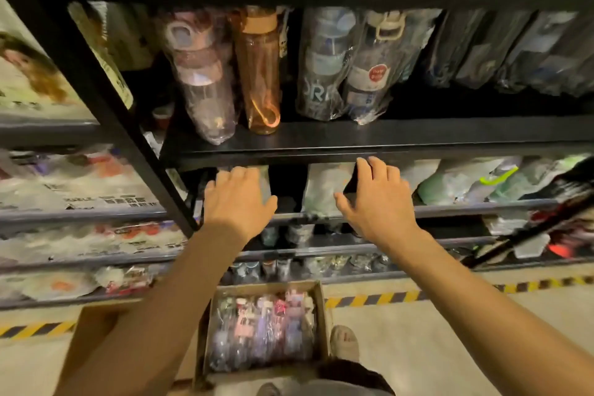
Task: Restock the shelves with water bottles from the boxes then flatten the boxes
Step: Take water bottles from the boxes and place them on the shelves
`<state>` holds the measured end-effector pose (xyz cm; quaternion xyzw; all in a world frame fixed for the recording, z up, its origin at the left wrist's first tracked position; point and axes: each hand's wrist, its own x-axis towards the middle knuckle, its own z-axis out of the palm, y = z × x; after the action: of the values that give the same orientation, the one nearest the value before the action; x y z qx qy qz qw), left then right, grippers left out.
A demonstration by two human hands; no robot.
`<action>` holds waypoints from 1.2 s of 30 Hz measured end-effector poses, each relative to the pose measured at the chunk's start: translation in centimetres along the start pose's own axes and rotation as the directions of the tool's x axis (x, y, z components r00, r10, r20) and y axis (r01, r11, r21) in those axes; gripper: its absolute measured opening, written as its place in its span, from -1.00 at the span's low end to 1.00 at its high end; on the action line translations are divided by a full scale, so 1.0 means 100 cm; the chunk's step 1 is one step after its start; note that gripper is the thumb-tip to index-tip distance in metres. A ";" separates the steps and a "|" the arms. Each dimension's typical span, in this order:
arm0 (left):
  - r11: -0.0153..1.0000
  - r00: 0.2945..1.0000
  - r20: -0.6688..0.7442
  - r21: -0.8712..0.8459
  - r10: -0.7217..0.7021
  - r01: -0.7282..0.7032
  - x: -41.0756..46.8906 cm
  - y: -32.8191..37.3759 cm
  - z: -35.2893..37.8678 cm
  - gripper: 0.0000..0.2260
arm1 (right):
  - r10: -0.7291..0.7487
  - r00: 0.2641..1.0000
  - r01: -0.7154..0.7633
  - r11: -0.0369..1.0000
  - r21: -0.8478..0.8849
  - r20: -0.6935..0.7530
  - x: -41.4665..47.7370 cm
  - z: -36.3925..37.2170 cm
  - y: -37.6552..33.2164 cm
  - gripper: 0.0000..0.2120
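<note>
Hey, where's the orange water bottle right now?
In the head view, the orange water bottle stands on the black shelf, left of centre, between a wrapped pink bottle and a wrapped clear bottle.

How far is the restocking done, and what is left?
Partly done: several wrapped bottles stand on the black shelf. In hand: the left hand and right hand reach to the shelf below, with no bottle plainly held. Left: the box on the floor is full of bottles and not flattened.
</note>
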<state>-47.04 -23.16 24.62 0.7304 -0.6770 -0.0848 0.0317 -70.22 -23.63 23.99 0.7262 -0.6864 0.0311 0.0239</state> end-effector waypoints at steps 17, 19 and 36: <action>0.977 0.871 0.443 0.110 -0.212 0.182 -0.090 -0.055 0.201 -0.54 | -0.136 0.795 0.142 0.989 0.035 0.592 -0.095 0.205 -0.040 -0.21; 0.976 0.840 0.498 0.093 -0.216 0.196 -0.090 -0.055 0.241 -0.54 | -0.132 0.761 0.133 0.990 0.047 0.636 -0.103 0.242 -0.040 -0.24; 0.950 0.684 0.686 0.031 -0.247 0.312 -0.043 -0.135 0.675 -0.40 | 0.055 0.605 -0.228 0.968 0.107 0.794 -0.132 0.650 -0.076 -0.22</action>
<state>-45.31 -13.22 -43.56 0.7402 -0.5171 -0.3805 -0.1998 -62.56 -15.04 -41.83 0.6080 -0.6763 -0.2198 -0.3531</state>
